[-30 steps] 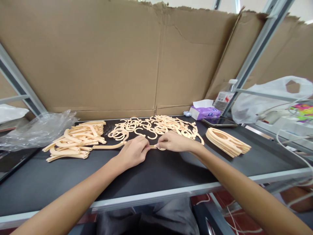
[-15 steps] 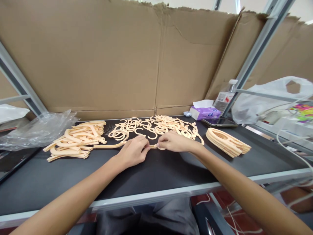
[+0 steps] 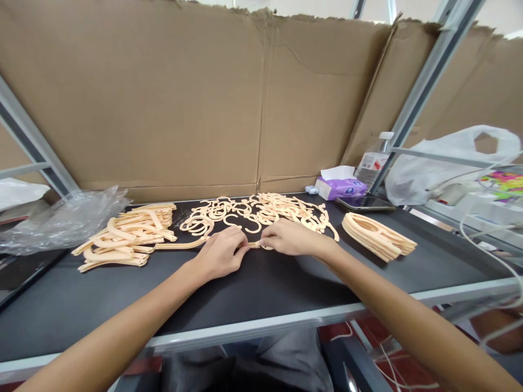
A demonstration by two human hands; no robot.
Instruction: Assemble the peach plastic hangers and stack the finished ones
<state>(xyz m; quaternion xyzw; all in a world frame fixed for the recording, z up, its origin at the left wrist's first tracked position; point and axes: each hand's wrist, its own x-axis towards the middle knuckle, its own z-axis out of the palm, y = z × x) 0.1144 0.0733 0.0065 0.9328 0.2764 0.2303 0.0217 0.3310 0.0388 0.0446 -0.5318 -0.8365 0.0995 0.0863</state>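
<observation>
My left hand (image 3: 224, 250) is closed on a beige plastic hanger arm (image 3: 177, 246), which lies low over the mat and sticks out to the left. A short stretch of beige plastic shows between my two hands. At its right end my right hand (image 3: 288, 238) is closed, and a small curved bit of a hanger hook shows under its fingertips; the rest is covered. Behind my hands lie loose hanger hooks (image 3: 281, 207) in a spread heap. A pile of hanger arms (image 3: 126, 235) is at the left, and a stack of folded hangers (image 3: 373, 235) at the right.
A cardboard wall (image 3: 171, 109) closes off the back. Crumpled clear plastic (image 3: 65, 220) lies far left. At the back right are a purple tissue pack (image 3: 343, 188), a phone (image 3: 363, 203) and a bottle (image 3: 371, 163). The metal table edge (image 3: 253, 329) runs in front.
The view has shifted very slightly. Both hands keep the same place and hold, with barely any finger movement to be seen.
</observation>
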